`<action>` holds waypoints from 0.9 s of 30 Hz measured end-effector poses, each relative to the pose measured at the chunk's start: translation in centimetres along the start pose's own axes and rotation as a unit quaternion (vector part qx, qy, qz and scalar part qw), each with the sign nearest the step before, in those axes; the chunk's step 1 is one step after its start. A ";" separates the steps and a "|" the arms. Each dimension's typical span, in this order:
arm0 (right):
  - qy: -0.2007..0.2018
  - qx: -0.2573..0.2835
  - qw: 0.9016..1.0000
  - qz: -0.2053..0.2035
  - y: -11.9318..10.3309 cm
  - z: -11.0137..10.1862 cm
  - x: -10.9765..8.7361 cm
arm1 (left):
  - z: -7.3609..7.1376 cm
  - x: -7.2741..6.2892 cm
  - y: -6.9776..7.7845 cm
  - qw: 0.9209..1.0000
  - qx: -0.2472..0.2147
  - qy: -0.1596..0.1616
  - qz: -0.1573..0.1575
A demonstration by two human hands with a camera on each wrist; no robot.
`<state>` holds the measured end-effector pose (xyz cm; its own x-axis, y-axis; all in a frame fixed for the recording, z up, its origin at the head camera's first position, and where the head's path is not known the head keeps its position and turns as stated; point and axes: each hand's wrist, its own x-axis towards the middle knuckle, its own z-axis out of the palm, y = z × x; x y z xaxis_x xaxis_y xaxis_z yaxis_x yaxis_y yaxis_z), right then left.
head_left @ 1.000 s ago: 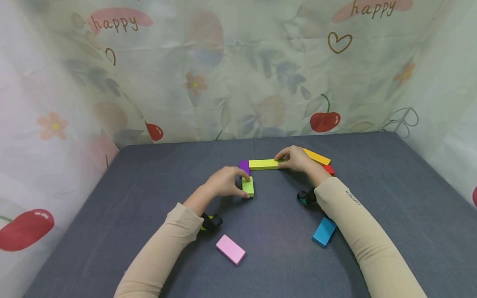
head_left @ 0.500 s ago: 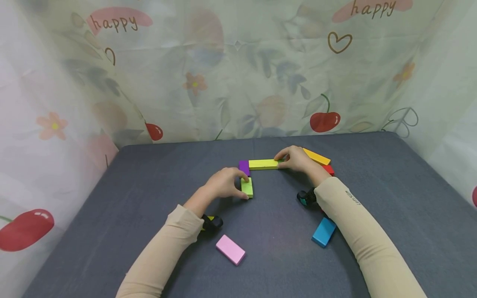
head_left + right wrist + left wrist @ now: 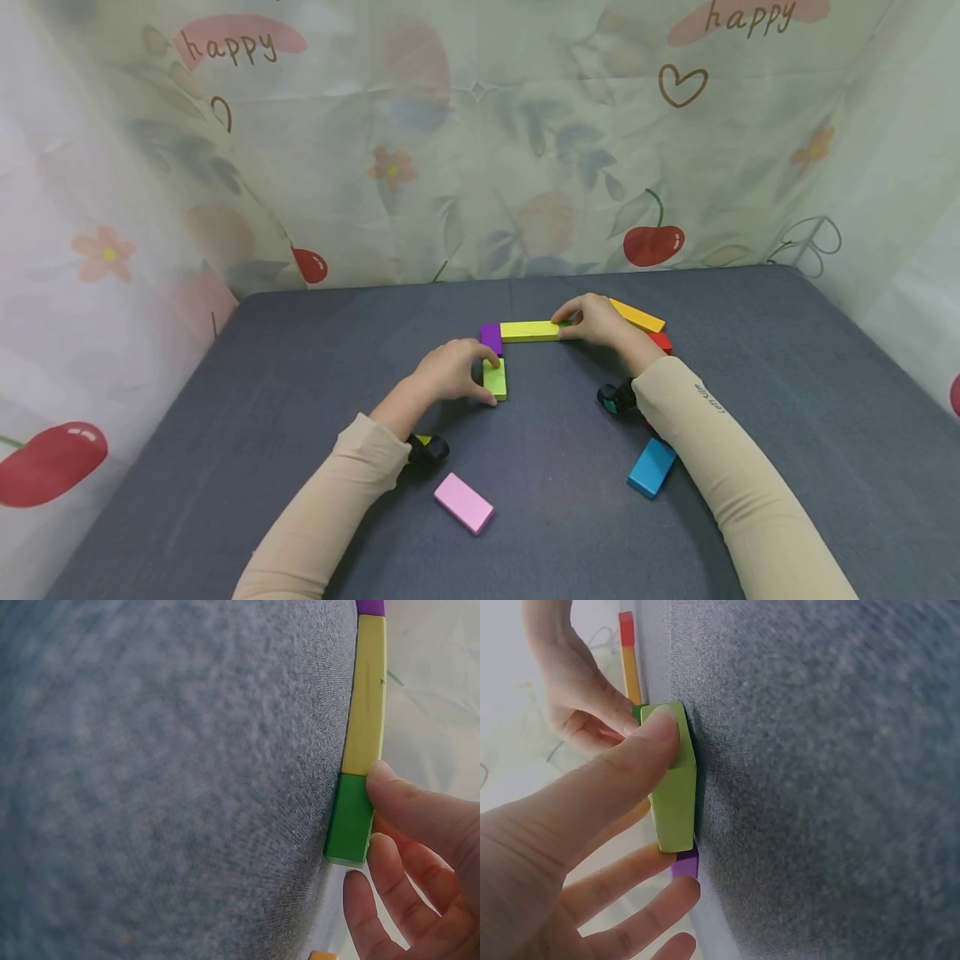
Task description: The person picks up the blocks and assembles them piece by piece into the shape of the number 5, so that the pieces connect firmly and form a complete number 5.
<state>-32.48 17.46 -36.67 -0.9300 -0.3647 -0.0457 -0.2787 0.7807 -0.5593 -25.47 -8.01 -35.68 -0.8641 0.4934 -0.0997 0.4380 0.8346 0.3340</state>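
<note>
Lime blk pinched in L hand, over counter, just this side of purple blk. R hand pinches green blk, end-to-end w/ yellow blk. Pink blk & blue blk nearer.

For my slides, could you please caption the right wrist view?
Right hand on a green block, which lies end to end with a yellow block.

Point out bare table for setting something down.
Bare table lies between the pink block and blue block, and right of the right sleeve. Crowded: the far middle, where the left hand pinches the light green block near the purple block and the right hand holds the dark green block.
</note>
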 end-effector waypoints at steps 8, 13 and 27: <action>0.000 -0.001 1.000 -0.003 0.2 0.0 0.1 | -0.3 -0.3 0.0 1.000 0.001 0.001 0.000; 0.000 0.008 1.000 -0.011 0.2 -0.1 0.1 | -0.7 -0.7 0.0 1.000 0.001 0.003 0.011; -0.002 0.000 1.000 -0.010 0.2 -0.1 0.1 | -0.5 -0.7 -0.1 0.999 0.020 -0.010 0.024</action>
<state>-32.67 17.61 -36.75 -0.9236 -0.3814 -0.0377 -0.2964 0.7732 -0.5606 -25.07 -8.54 -35.17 -0.8371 0.5371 -0.1036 0.4883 0.8191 0.3012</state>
